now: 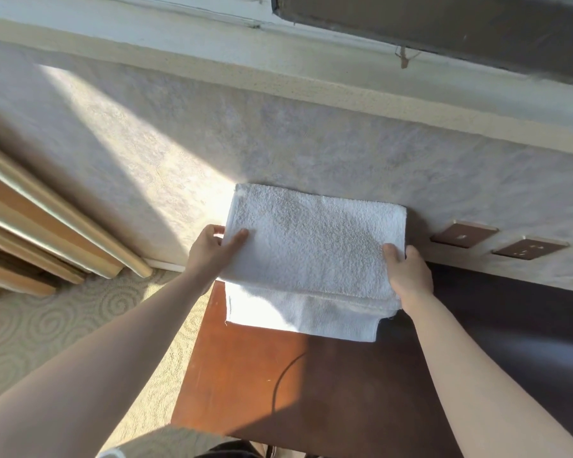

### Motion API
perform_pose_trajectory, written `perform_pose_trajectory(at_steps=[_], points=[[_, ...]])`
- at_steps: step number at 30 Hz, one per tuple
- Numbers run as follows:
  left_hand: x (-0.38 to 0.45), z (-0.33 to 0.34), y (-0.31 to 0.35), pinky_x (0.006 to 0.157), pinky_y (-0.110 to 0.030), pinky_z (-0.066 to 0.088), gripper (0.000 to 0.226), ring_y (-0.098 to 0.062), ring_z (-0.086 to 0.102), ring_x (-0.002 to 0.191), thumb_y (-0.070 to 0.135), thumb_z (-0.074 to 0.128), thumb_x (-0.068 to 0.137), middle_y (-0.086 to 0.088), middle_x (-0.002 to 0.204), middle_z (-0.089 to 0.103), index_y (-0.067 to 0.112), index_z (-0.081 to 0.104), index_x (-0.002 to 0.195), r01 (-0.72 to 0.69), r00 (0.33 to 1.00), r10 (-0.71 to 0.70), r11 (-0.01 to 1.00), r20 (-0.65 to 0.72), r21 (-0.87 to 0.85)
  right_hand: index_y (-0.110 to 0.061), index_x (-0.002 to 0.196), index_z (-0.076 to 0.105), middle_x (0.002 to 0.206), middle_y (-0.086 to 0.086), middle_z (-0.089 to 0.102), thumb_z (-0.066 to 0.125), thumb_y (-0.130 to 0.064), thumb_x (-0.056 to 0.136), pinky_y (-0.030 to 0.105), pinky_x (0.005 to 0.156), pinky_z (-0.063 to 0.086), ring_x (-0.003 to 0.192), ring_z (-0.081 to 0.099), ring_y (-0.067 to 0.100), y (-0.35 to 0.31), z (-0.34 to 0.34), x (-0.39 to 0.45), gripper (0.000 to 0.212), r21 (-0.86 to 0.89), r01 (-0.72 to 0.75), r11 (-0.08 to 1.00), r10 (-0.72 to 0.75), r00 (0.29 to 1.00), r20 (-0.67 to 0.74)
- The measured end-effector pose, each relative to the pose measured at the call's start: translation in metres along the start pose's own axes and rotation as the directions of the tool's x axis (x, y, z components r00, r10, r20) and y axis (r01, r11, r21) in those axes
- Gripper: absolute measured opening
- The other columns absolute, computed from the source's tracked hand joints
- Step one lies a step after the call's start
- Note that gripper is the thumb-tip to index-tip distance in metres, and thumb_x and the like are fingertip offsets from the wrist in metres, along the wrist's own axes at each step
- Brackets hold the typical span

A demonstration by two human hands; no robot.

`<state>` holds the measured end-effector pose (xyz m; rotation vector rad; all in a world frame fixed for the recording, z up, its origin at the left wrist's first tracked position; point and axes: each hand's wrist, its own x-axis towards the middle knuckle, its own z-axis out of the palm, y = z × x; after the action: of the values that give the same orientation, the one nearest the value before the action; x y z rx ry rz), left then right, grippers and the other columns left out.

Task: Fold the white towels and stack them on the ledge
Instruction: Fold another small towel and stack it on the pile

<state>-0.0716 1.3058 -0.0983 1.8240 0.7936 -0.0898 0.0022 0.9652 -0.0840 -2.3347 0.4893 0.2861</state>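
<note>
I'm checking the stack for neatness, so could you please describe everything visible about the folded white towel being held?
The folded white towel is terry cloth with a looped pile, a flat rectangle lying level. It sits on another white towel, whose near edge sticks out beneath it, on the wooden ledge against the wall. The left hand grips its left edge and the right hand its right edge, thumbs on top. Sunlight brightens its left side.
</note>
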Motion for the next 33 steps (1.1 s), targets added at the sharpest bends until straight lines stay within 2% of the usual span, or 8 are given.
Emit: perform_pose_trajectory(at_steps=[8, 11, 14, 17, 21, 26, 30, 33], points=[[-0.017, -0.008, -0.017, 0.074, -0.037, 0.06, 0.063, -0.02, 0.07, 0.086, 0.061, 0.08, 0.069, -0.005, 0.096, 0.069, 0.013, 0.058, 0.103, 0.014, 0.994, -0.001, 0.993, 0.11, -0.119, -0.008, 0.139, 0.045, 0.12, 0.004, 0.056, 0.046, -0.066, 0.094, 0.04, 0.088, 0.044, 0.104, 0.055, 0.026, 0.01, 0.0, -0.005, 0.074, 0.127, -0.128, 0.984, 0.116, 0.988, 0.103], [-0.026, -0.013, -0.028, 0.063, -0.026, 0.052, 0.067, -0.019, 0.064, 0.081, 0.062, 0.077, 0.07, -0.004, 0.09, 0.069, 0.006, 0.061, 0.103, 0.04, 0.982, -0.014, 0.99, 0.188, -0.136, -0.017, 0.121, 0.053, 0.105, -0.003, 0.059, 0.05, -0.067, 0.091, 0.039, 0.081, 0.044, 0.089, 0.056, 0.014, 0.019, -0.001, -0.008, 0.059, 0.195, -0.134, 0.972, 0.11, 0.986, 0.127], [-0.028, -0.017, -0.037, 0.074, -0.033, 0.049, 0.07, -0.027, 0.063, 0.088, 0.06, 0.076, 0.076, -0.013, 0.097, 0.068, 0.002, 0.063, 0.112, 0.057, 0.962, -0.028, 0.993, 0.271, -0.101, -0.024, 0.113, 0.054, 0.103, -0.005, 0.06, 0.054, -0.069, 0.087, 0.042, 0.084, 0.05, 0.093, 0.059, 0.016, 0.025, -0.005, -0.013, 0.052, 0.214, -0.129, 0.968, 0.097, 0.984, 0.152], [-0.029, -0.018, -0.035, 0.073, -0.027, 0.048, 0.062, -0.023, 0.064, 0.087, 0.062, 0.078, 0.075, -0.013, 0.095, 0.072, 0.009, 0.069, 0.105, 0.035, 0.978, -0.007, 0.99, 0.208, -0.134, -0.022, 0.108, 0.054, 0.097, -0.003, 0.062, 0.057, -0.062, 0.089, 0.034, 0.067, 0.043, 0.084, 0.057, 0.014, 0.022, -0.007, -0.018, 0.044, 0.166, -0.042, 0.985, 0.031, 0.997, 0.068], [-0.026, -0.015, -0.016, 0.074, -0.03, 0.051, 0.078, -0.02, 0.066, 0.086, 0.061, 0.081, 0.072, -0.011, 0.097, 0.071, -0.003, 0.065, 0.114, 0.041, 0.981, 0.017, 0.955, 0.192, -0.294, -0.018, 0.09, 0.055, 0.091, 0.001, 0.061, 0.063, -0.048, 0.09, 0.031, 0.056, 0.035, 0.074, 0.053, 0.013, 0.004, -0.008, -0.02, 0.031, 0.158, 0.026, 0.987, -0.018, 0.999, -0.047], [-0.011, -0.011, 0.012, 0.072, -0.035, 0.063, 0.066, -0.027, 0.075, 0.083, 0.057, 0.082, 0.072, -0.012, 0.092, 0.076, 0.005, 0.064, 0.108, 0.281, 0.922, -0.124, 0.865, 0.366, -0.416, -0.017, 0.102, 0.057, 0.104, 0.002, 0.062, 0.065, -0.043, 0.091, 0.035, 0.072, 0.05, 0.09, 0.06, 0.018, -0.004, -0.018, -0.017, 0.029, 0.381, -0.07, 0.922, 0.046, 0.996, 0.071], [-0.011, -0.01, 0.018, 0.059, -0.028, 0.059, 0.062, -0.024, 0.071, 0.082, 0.05, 0.08, 0.074, -0.013, 0.104, 0.068, 0.006, 0.059, 0.112, 0.222, 0.944, -0.126, 0.926, 0.304, -0.306, -0.011, 0.116, 0.055, 0.118, 0.008, 0.064, 0.064, -0.038, 0.096, 0.046, 0.094, 0.053, 0.106, 0.064, 0.025, -0.001, -0.026, -0.022, 0.034, 0.501, -0.152, 0.852, 0.044, 0.974, 0.22], [-0.026, -0.02, 0.013, 0.061, -0.027, 0.059, 0.067, -0.02, 0.076, 0.076, 0.054, 0.081, 0.068, -0.015, 0.103, 0.073, 0.009, 0.063, 0.114, 0.14, 0.951, -0.026, 0.925, 0.308, -0.353, -0.011, 0.118, 0.055, 0.118, 0.009, 0.068, 0.065, -0.031, 0.097, 0.045, 0.087, 0.057, 0.105, 0.069, 0.026, 0.006, -0.033, -0.034, 0.031, 0.607, -0.167, 0.777, -0.01, 0.961, 0.277]])
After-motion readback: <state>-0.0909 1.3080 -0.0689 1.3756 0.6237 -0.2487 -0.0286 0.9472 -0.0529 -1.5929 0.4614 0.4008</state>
